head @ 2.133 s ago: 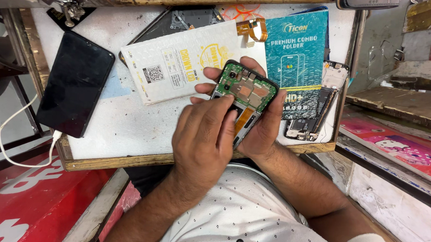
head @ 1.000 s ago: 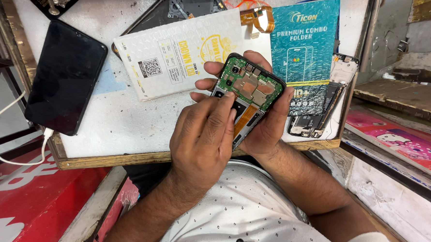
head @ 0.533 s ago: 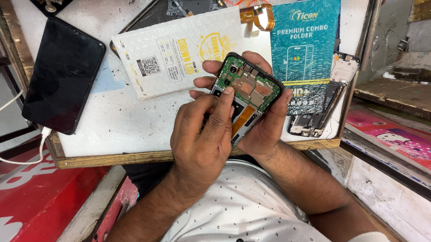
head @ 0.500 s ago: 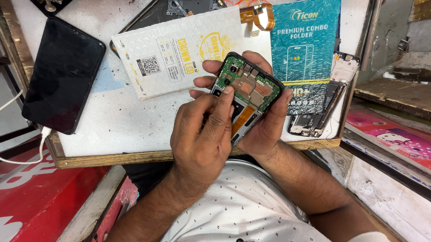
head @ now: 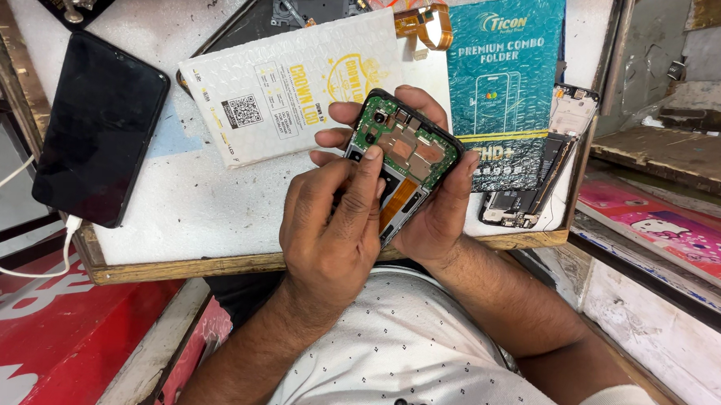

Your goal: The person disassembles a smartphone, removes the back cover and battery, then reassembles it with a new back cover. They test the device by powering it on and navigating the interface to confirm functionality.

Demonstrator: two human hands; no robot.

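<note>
Above the near edge of the white worktop (head: 214, 220), the right hand (head: 437, 218) clasped the opened phone (head: 403, 160), its long axis tilted, camera end pointing up-left. The left hand (head: 331, 234) pressed a fingertip on its board, fingers drawn together.

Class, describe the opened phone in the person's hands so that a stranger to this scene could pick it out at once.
Start at the white worktop with its wooden edge. Near its front edge, both hands meet: the right hand cradles the opened phone while the left hand presses a fingertip on it. Unlike the black phone lying screen-up at the left, this one shows green circuit boards inside a dark frame.
</note>
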